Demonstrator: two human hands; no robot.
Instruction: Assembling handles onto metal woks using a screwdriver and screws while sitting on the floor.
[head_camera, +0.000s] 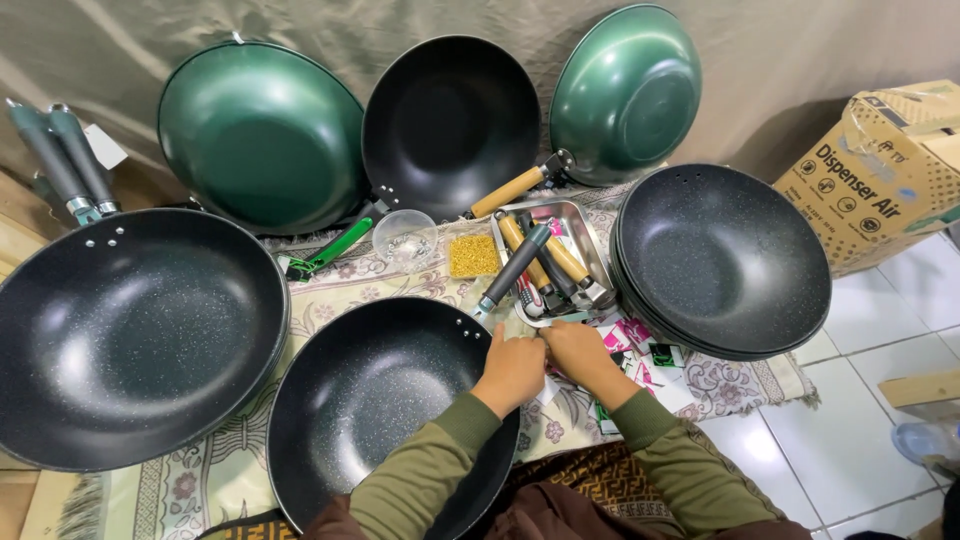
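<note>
Both hands meet at the right rim of the speckled black wok (375, 410) in the lower middle of the frame. The left hand (512, 370) is curled into a loose fist on the rim; the right hand (578, 352) is closed beside it over small paper labels (640, 350), though what it pinches I cannot tell. This wok has rivet holes but no handle yet. Loose handles (540, 262) wait in the steel tray (597, 243) just above, crowded by the stacked woks (722, 262) at right.
</note>
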